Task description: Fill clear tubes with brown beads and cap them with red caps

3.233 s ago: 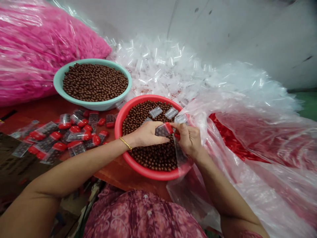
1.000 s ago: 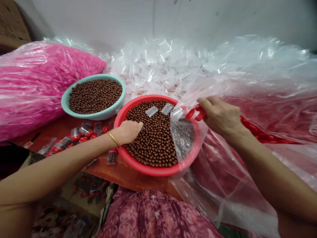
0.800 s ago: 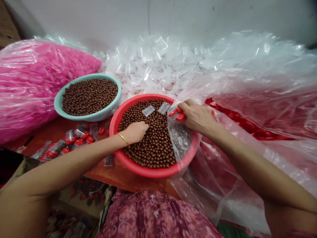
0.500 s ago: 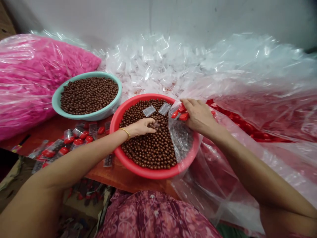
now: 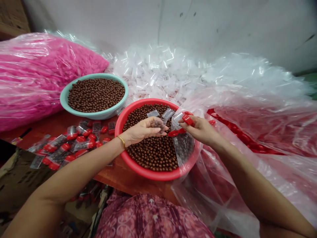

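Observation:
My left hand [image 5: 140, 131], with a gold bangle on its wrist, grips a small clear plastic box [image 5: 159, 125] with dark contents over the red basin [image 5: 148, 174]. Close by on the right, my right hand [image 5: 201, 131] pinches a red cap [image 5: 188, 120]. Another red cap [image 5: 176, 132] shows just below its fingers. Brown balls [image 5: 153, 155] fill the basin, and two clear boxes [image 5: 153, 113] lie on them near the far rim. A clear plastic sheet [image 5: 184, 145] drapes over the basin's right side.
A teal basin [image 5: 99, 115] of brown balls stands at the left. Before it, red-capped boxes [image 5: 58, 143] lie heaped on the table. A bag of pink pieces [image 5: 37, 76], a pile of clear boxes [image 5: 158, 66] and a bag with red caps [image 5: 244, 138] surround the basins.
My left hand has raised the clear box off the balls. My right hand now holds a red cap close to it. The view has shifted slightly.

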{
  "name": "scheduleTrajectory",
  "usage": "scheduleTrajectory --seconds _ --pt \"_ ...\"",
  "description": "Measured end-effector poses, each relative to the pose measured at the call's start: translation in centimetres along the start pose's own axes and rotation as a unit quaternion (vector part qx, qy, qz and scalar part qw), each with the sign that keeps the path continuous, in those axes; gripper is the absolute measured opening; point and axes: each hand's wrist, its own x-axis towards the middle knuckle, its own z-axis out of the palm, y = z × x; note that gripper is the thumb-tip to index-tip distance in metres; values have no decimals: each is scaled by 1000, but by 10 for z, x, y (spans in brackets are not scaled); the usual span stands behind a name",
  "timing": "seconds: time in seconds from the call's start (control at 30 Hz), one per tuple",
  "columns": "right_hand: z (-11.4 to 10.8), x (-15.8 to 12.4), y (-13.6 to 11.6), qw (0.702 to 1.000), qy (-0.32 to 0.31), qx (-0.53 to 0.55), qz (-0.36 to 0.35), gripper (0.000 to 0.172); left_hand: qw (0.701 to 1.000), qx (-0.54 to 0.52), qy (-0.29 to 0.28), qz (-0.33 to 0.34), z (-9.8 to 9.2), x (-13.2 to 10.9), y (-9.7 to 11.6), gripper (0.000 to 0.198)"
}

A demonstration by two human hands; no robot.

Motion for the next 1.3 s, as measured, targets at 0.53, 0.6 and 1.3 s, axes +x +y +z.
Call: scheduleTrajectory --seconds 0.53,0.6,1.3 --pt "13 -37 11 969 -29 226 92 22 700 714 24 6 -17 -4 20 19" --pt "13 -39 11 970 -40 227 82 23 620 784 -28 -6 -11 -3 15 22" --pt "26 -31 -16 963 -6 258 73 37 989 134 58 24 15 -2 -4 33"
